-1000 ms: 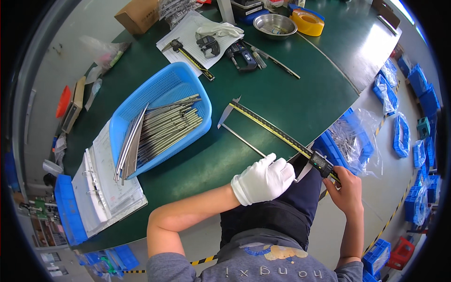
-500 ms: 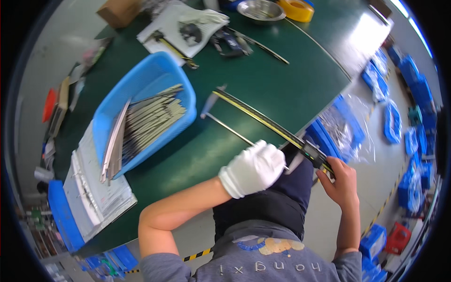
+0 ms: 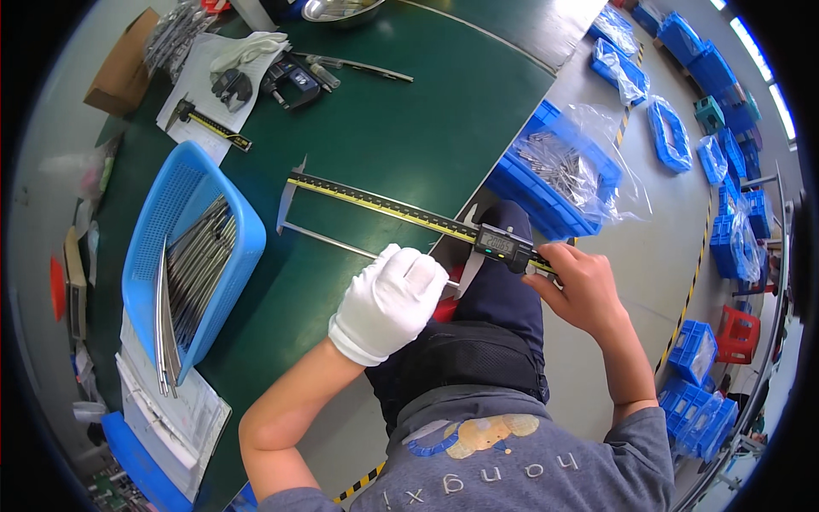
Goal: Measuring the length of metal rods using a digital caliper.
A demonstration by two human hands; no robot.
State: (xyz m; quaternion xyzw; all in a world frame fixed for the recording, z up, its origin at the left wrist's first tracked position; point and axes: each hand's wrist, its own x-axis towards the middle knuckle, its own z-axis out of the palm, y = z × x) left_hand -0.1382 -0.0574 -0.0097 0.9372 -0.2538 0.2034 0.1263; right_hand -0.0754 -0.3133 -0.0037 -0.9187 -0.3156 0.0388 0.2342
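Observation:
My left hand (image 3: pixel 388 299), in a white glove, is closed around a thin metal rod (image 3: pixel 328 241). A long digital caliper (image 3: pixel 384 202) with a black and yellow beam lies along the rod's far side. My bare right hand (image 3: pixel 580 282) grips its right end, next to the grey display housing (image 3: pixel 503 246). One end of the rod is at the caliper's left jaw (image 3: pixel 286 209), the other beside the sliding jaw (image 3: pixel 469 271); whether both ends touch cannot be made out. To the left, a light-blue plastic basket (image 3: pixel 243 256) holds many similar metal rods (image 3: pixel 200 264).
On the green table (image 3: pixel 444 94) are a second caliper (image 3: pixel 213 128) on paper, a white glove (image 3: pixel 243 51), a metal bowl (image 3: pixel 341 10) and a binder (image 3: pixel 200 427). A blue crate (image 3: pixel 546 205) with bagged metal parts stands beyond the table edge. More blue crates line the floor at right.
The view has shifted, so table and basket appear further left. Caliper and rod have swung nearer to level in the picture. Both hands keep their grips.

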